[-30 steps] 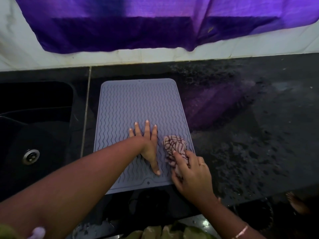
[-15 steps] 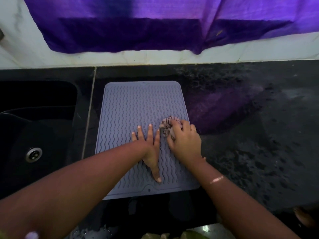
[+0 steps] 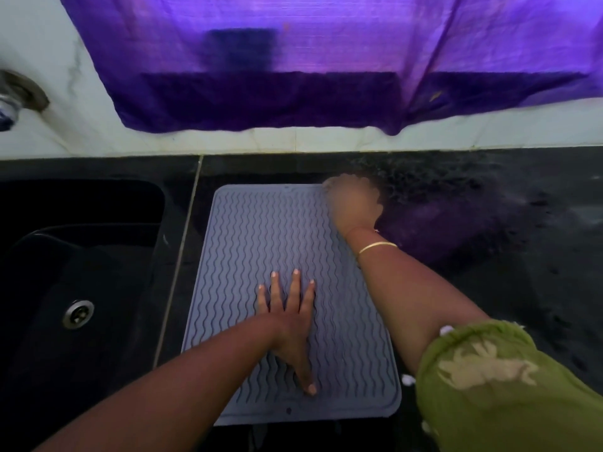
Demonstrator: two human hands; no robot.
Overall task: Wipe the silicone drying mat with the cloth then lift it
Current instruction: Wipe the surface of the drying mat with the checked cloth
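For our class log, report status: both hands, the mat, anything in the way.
Left hand flat on mat, fingers spread. Right hand blurred at far right corner; cloth not visible. Mat flat on counter, not lifted. Nothing in the way.

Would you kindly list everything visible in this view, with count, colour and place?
Silicone drying mat: one, grey-lilac, wavy ridges, flat on the counter beside the sink.
Counter: one, black speckled, right and centre.
Sink: one, black, left, with a metal drain.
Hanging fabric: one, purple, on the white wall behind.
Tap fitting: one, metal, far left, partly cut off.
Cloth: not visible; presumably under the blurred right hand.
Bangle: one, gold, right wrist.
Sleeve: one, green, right arm.
Left hand: flat, fingers spread, on the mat.
Right hand: blurred, at the mat's far right corner.
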